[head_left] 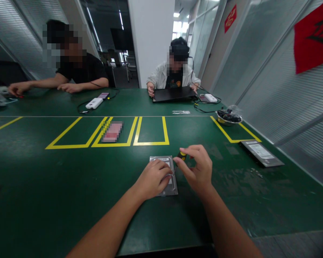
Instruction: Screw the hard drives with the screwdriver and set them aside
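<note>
A silver hard drive [173,187] with a label lies flat on the green table in front of me. Across it rests my left hand [155,178], fingers curled down and pressing on its top, with the fingertips close to the screwdriver shaft. My right hand [197,168] pinches the black and yellow handle of a screwdriver [182,156] between thumb and fingers. The thin shaft slants down toward the drive's right side; its tip is hidden by my left fingers.
Another hard drive [261,153] lies to the right, near small loose screws [255,172]. A metal bowl [228,122] of dark parts stands behind it. Yellow tape [150,143] marks areas, one holding a pink item [113,131]. Across the table, one person holds a black panel [174,94]; another sits left.
</note>
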`<state>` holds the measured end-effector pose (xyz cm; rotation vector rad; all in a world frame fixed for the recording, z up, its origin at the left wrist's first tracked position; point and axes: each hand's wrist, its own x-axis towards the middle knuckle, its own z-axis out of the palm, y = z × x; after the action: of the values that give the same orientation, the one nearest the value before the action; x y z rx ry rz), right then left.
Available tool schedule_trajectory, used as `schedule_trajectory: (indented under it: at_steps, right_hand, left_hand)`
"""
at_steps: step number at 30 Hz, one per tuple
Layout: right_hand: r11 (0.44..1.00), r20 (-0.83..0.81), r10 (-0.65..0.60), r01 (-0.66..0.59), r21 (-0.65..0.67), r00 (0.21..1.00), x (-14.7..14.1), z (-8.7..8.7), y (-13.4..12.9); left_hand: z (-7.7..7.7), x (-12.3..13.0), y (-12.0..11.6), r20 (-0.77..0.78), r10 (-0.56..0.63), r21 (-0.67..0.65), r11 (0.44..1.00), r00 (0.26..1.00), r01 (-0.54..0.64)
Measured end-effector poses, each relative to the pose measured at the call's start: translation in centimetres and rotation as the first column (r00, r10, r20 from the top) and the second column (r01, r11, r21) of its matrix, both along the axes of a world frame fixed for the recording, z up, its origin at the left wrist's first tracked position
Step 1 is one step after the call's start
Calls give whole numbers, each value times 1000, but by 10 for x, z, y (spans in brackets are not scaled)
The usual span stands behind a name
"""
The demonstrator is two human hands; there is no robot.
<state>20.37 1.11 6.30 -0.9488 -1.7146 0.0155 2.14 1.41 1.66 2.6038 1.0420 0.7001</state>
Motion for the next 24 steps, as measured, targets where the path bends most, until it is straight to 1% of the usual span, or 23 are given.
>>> schedule_trajectory:
  at_steps: [7, 10, 13, 18, 24]
  right_hand:
    - [997, 18, 78, -78, 14, 997, 0, 1, -2]
    - [999, 14, 34, -34, 26, 999, -1, 0, -2]
    - [1000, 6, -5, 5, 25, 1000, -2, 0, -1]
    - [998, 28, 60, -60, 10, 998, -1, 1, -1]
    - [1000, 8, 17, -17, 17, 1000, 0, -1, -1]
  left_hand:
    - [1, 0, -1, -5, 3, -1, 1000, 1000, -3]
    - [0, 0, 0, -17, 10, 13, 1000, 1000, -10]
    - [0, 0, 0, -15, 1, 1, 1000, 1000, -1]
    - [1, -1, 0, -3, -1, -11, 1000, 1000, 1]
    - [1, 0, -1, -2, 4, -2, 1000, 1000, -4]
